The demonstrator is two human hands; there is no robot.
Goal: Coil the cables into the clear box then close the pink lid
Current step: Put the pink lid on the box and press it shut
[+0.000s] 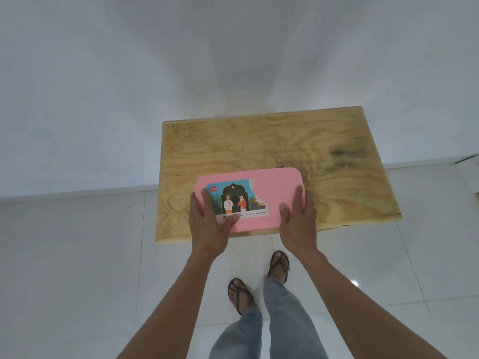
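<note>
A pink lid [269,193] with a partly torn colourful sticker lies flat near the front edge of a wooden table [272,143]. It covers the clear box, which is hidden beneath it, as are any cables. My left hand [208,224] grips the lid's left end, fingers over the side and thumb on the sticker. My right hand [298,221] holds the right end in the same way, thumb on top.
The plywood table stands against a white wall [233,60], with bare wood behind and to the right of the lid. Below is a glossy white tiled floor [77,268]; my sandalled feet [259,281] stand just in front of the table.
</note>
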